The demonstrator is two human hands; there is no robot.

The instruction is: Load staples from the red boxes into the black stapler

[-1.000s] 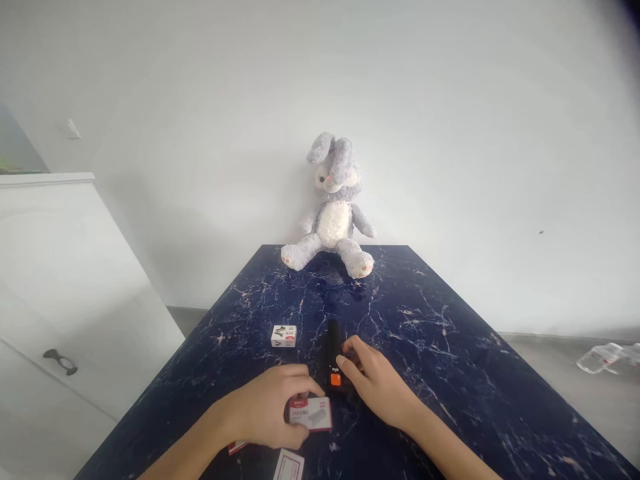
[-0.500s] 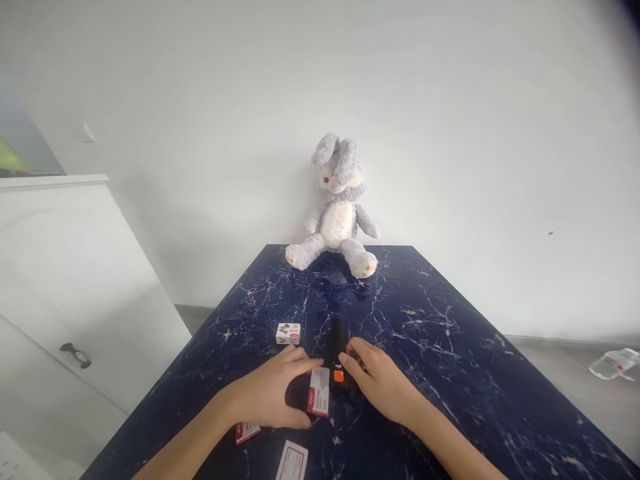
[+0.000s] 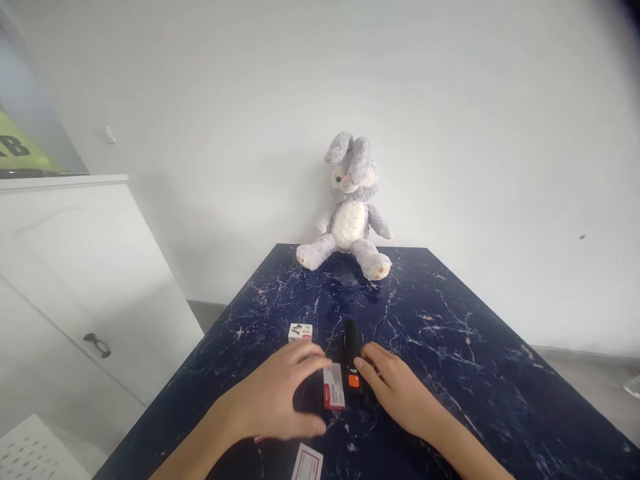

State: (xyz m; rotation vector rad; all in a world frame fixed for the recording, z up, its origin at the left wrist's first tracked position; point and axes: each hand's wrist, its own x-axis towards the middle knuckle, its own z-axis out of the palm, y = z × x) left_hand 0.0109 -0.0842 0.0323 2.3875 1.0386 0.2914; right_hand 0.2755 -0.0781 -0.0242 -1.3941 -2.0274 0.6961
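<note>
My right hand (image 3: 395, 383) rests at the right side of a black stapler (image 3: 352, 343) with an orange patch, its thumb on the stapler's edge and its fingers curled. To the left of the stapler lies a red-and-white small box (image 3: 334, 388). My left hand (image 3: 280, 393) hovers just left of that box, thumb and fingers spread apart with nothing between them. Behind the left hand's fingers stands a white small box (image 3: 301, 331) with a dark picture, partly hidden. Near the front, a white card-like packet (image 3: 307, 463) with a red border is cut off by the frame.
A grey plush rabbit (image 3: 350, 213) sits at the far end of the dark blue marbled table (image 3: 425, 320), against the wall. A white cabinet (image 3: 75, 267) stands on the left, with a white perforated object (image 3: 35, 450) below. Part of a clear plastic item (image 3: 633, 387) shows at right.
The view has turned slightly left, so everything sits further right. My left hand has lifted slightly away from the red-and-white box. My right hand remains at the stapler.
</note>
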